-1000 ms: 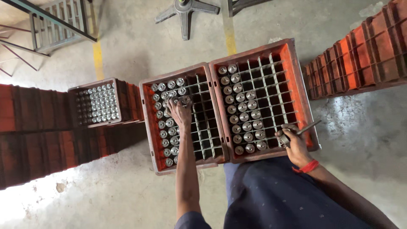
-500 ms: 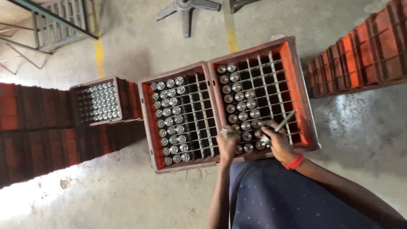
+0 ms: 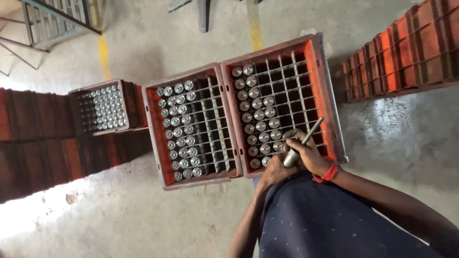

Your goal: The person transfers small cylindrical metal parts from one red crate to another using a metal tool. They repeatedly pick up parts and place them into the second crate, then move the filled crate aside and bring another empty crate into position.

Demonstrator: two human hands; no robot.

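Observation:
Two orange crates with grid dividers stand side by side on the concrete floor before me, the left crate [image 3: 152, 138] and the right crate [image 3: 331, 95]. Shiny metal cylinders fill the left columns of each [image 3: 179, 131] [image 3: 258, 114]. Over the near edge of the right crate, my right hand [image 3: 311, 154], with a red band at its wrist, grips a thin metal rod [image 3: 313, 130] that points up and right. The rod's lower end meets a thicker metal cylinder [image 3: 290, 158]. My left hand [image 3: 273, 174] closes on that cylinder from below, touching the right hand.
A smaller crate [image 3: 103, 107] full of metal cylinders sits on dark crate stacks [image 3: 43, 143] at the left. More orange crates [image 3: 401, 62] are stacked at the right. A metal frame [image 3: 52, 24] and a yellow floor line [image 3: 103, 48] lie beyond.
My left hand left the left crate's cylinders and came across to the right crate's near edge, joining the right hand. The right hand with the rod shifted slightly left.

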